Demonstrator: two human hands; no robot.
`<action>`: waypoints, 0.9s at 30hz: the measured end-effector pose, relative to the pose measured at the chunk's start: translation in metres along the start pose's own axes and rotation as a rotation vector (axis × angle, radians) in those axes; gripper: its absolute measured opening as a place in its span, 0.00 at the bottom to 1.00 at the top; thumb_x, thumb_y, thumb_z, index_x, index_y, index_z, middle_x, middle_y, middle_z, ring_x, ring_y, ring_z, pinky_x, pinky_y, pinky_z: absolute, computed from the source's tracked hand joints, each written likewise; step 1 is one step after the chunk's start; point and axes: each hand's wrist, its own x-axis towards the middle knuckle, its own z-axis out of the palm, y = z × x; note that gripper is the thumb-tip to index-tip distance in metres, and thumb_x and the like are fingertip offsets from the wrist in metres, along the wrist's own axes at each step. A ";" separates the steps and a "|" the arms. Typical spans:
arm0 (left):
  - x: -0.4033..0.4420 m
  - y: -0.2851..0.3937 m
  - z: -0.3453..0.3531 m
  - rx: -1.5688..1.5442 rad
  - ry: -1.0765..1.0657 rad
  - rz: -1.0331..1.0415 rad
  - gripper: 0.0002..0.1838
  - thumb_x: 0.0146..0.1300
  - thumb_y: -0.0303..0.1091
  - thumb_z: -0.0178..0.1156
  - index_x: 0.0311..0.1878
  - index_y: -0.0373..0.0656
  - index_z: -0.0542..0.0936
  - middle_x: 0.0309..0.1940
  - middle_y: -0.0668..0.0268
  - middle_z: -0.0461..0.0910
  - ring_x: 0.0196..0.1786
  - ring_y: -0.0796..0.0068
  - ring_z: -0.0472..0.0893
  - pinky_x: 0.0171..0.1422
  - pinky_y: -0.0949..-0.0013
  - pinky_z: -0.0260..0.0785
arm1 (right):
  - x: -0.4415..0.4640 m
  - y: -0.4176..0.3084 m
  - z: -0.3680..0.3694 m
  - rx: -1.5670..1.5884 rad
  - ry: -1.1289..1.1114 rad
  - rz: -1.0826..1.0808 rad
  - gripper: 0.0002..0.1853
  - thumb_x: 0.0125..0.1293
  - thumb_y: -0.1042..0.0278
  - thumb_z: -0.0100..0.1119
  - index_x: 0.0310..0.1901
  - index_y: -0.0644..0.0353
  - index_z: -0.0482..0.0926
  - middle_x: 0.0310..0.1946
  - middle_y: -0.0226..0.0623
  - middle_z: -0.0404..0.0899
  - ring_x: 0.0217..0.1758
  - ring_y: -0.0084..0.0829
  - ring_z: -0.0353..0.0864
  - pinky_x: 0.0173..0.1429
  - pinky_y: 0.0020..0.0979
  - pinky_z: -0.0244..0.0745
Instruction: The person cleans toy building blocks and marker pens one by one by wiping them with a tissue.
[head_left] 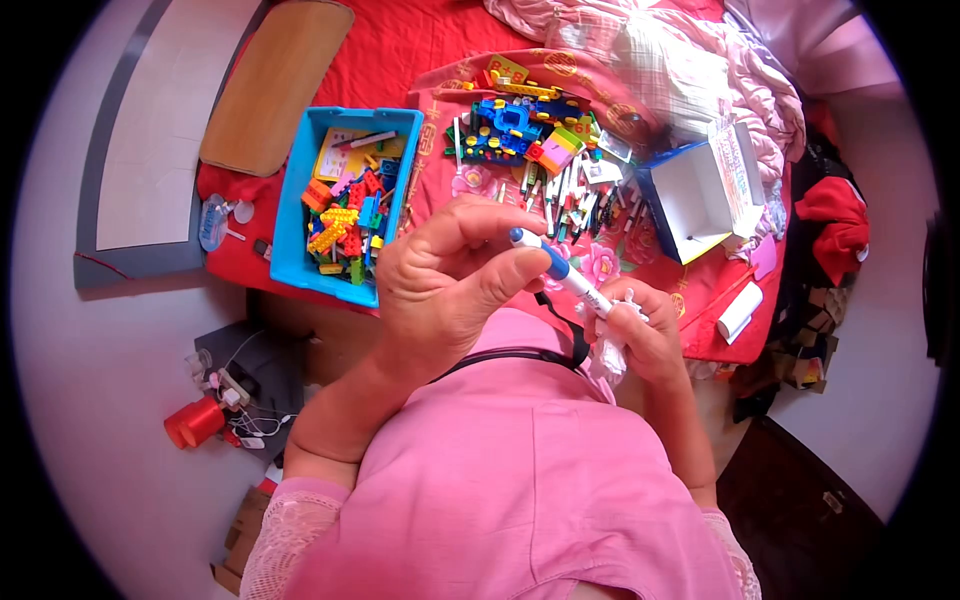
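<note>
A white marker with a blue cap [585, 291] is held in front of my chest, slanting up to the left. My left hand [435, 275] pinches its blue cap end between thumb and forefinger. My right hand [648, 335] grips the white barrel at the other end, with a crumpled white tissue [609, 352] bunched in the same fingers. The tissue wraps the barrel's lower end and partly hides it. Beyond my hands, a pile of loose markers [570, 205] lies on the floral red cloth [475, 182].
A blue bin [283, 225] of colourful building blocks stands left of my hands. Behind the markers sits a heap of blue toy blocks [510, 120]. An open box [690, 200] is at right. A wooden board [275, 85] lies back left, and rumpled bedding [660, 60] lies at the back.
</note>
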 end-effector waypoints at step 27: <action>0.007 0.001 -0.018 -0.056 -0.050 0.011 0.15 0.52 0.33 0.62 0.39 0.33 0.76 0.34 0.62 0.69 0.28 0.79 0.74 0.31 0.80 0.71 | 0.009 -0.008 0.003 -0.361 0.011 -0.254 0.06 0.51 0.77 0.60 0.32 0.66 0.77 0.23 0.33 0.75 0.25 0.19 0.71 0.29 0.21 0.64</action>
